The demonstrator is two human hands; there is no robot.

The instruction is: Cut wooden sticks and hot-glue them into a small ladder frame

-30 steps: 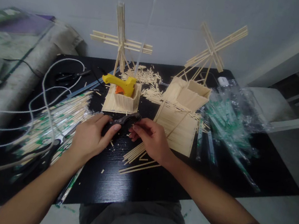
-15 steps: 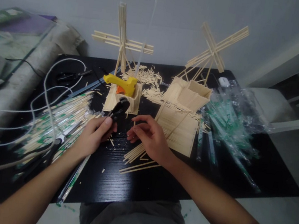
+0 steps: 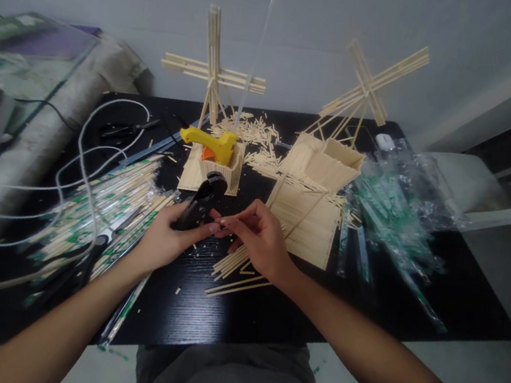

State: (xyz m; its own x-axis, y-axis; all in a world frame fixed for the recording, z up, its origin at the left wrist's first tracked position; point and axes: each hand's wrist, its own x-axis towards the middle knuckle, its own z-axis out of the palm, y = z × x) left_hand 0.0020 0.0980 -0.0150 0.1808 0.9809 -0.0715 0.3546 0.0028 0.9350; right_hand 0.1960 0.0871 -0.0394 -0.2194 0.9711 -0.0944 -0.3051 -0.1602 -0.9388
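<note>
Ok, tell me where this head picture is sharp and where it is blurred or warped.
Head view: sharp in the middle, on the left hand, the black cutter it grips and the right hand; smeared at the left edge over the white cables; wide lens bows the table edge; dim, soft light.

Dim light, blurred edges, fisheye distortion

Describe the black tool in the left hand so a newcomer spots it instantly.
On the black table, look just in front of the yellow glue gun. There the left hand grips a black plier-type tool, head tilted up. Unlike the black scissors lying flat far left, it is held off the table.
</note>
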